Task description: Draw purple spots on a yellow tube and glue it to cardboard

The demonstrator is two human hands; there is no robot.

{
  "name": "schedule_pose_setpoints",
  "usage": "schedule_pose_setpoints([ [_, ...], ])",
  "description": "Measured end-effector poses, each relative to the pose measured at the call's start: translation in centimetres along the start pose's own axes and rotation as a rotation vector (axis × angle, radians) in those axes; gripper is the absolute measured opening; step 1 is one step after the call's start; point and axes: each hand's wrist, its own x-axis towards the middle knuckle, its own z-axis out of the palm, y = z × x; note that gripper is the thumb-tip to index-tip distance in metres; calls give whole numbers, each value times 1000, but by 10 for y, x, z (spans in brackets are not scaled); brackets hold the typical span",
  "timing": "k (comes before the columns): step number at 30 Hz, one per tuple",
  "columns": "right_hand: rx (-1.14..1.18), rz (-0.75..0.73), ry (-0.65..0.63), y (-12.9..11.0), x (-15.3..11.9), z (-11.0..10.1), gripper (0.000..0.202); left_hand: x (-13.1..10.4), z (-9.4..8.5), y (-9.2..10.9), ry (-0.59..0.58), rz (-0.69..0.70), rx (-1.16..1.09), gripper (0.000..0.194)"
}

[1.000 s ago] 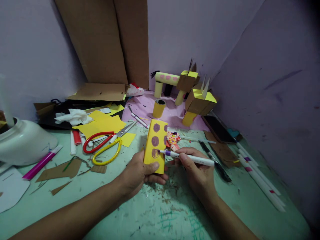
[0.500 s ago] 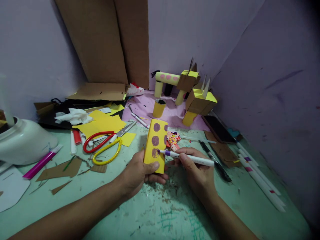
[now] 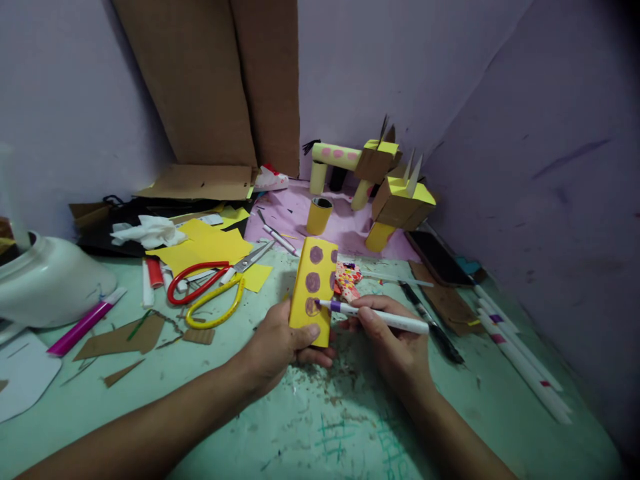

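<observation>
In the middle of the head view, my left hand (image 3: 280,340) grips a yellow paper-covered box (image 3: 299,293) by its lower end, thumb on the front. Purple-brown dots run down its front face and along its right side. My right hand (image 3: 395,340) holds a white marker pen (image 3: 395,320) with a purple band, and its tip touches the lowest front dot. Behind the box lies a piece of flower-patterned material (image 3: 349,280), partly hidden. A yellow paper tube (image 3: 319,216) stands upright just beyond the box.
Scissors (image 3: 220,293) with red and yellow handles lie left, beside yellow paper scraps (image 3: 210,247). Two cardboard animal figures (image 3: 403,203) stand at the back right. A phone (image 3: 440,257), a black pen (image 3: 435,330) and several markers (image 3: 525,367) lie right. A white pot (image 3: 60,283) stands far left.
More of the lowest front dot is coloured in, with less yellow showing inside it. Both hands keep almost the same position.
</observation>
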Motion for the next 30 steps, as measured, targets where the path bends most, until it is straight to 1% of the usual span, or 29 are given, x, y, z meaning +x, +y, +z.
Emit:
schedule_pose_setpoints([
  [5,-42,-12,-39,-1,1,1,7,-1,1,0,11,11,15,46],
  [10,-68,-21,8,-1,1,1,6,-2,3,1,39,-10,22,46],
  [16,-89,-39,-42,-2,0,2,6,-2,3,2,50,-1,27,43],
  [21,-80,-30,2,-2,1,4,5,-3,4,3,45,-5,27,45],
  [27,-84,-34,-9,-1,1,4,6,-2,4,3,49,-11,31,45],
  [30,-71,-40,9,-1,1,4,7,-2,4,2,52,-5,34,47],
])
